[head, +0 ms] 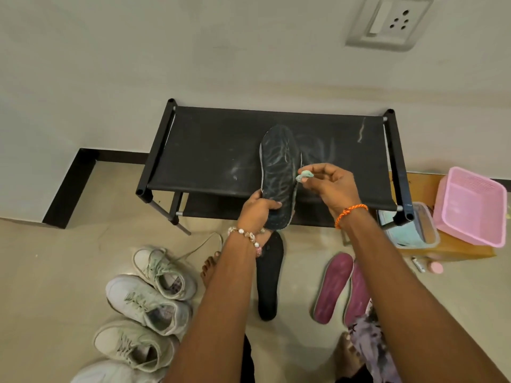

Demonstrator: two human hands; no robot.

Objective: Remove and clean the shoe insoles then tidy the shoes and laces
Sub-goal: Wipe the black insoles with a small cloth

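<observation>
A dark insole (279, 172) was held by its heel end in the left hand (255, 210), thumb curled over its face, toe pointing toward twelve o'clock above the black shoe rack (210, 150). A small crumpled pale-green wipe (304, 176) was pinched between the fingertips of the right hand (329, 189), just beside the insole's three o'clock edge; whether the wipe was touching that edge could not be told. Pale streaks were seen across the insole's face and on the rack fabric at about one o'clock of it. A second dark insole (269, 280) lay on the floor at six o'clock of the held one, with two magenta insoles (343, 288) at about five o'clock. White sneakers (149, 297) with loose laces were lined up at about seven o'clock. A clear tub (414, 230) and a pink basket (470, 205) were seen at three o'clock of the rack. The wiping step was judged to be in hand, with the shoes and laces not yet tidied. As the insole was gripped only at the heel, it could probably be bent or flicked from the hand by firm pressure near the toe. The residue could also be merely smeared about if so small a wipe were already soiled, and more could be rubbed onto the rack.
</observation>
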